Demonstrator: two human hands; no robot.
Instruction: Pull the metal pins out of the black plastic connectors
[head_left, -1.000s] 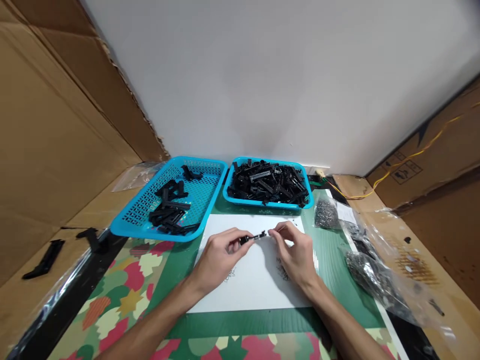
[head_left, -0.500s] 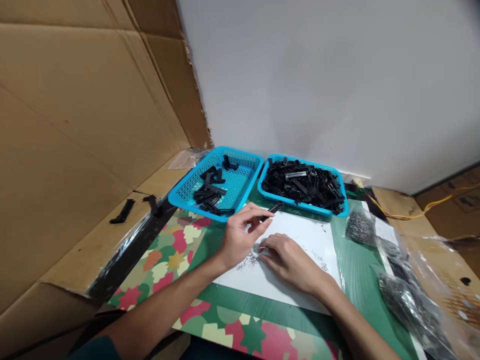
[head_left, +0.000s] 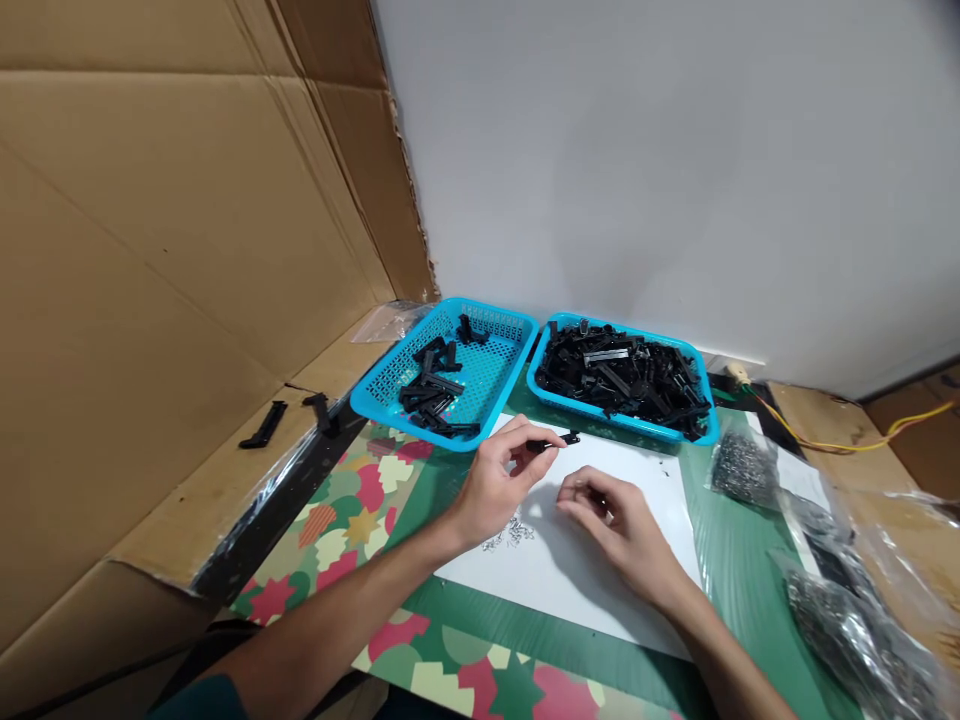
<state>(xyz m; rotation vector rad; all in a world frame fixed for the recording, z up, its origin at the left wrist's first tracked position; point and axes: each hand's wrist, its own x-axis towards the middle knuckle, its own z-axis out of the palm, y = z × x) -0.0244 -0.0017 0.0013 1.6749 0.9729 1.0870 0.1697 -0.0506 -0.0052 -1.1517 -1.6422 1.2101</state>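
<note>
Between the thumb and fingers of my left hand (head_left: 495,485) is a slim black plastic part (head_left: 571,438), its far end sticking out to the right. My right hand (head_left: 622,525) hovers just beside it over a white sheet (head_left: 540,585), thumb and fingertips pinched together. Whatever they hold, if anything, is too small to tell. A little heap of tiny shiny metal pieces (head_left: 510,535) lies on the sheet below my left hand. Behind it, a blue basket (head_left: 484,370) contains several black parts.
A second blue basket (head_left: 530,382), full of black parts, stands at the back right. Bags of small metal pieces (head_left: 742,468) lie along the right edge. Two black parts (head_left: 264,425) rest on cardboard at the left. A yellow cable (head_left: 795,435) runs behind the bags.
My right hand has lifted off the metal pieces and moved right and up, uncovering the sheet. The black part in my left hand is now turned closer to level. The view has shifted slightly.
</note>
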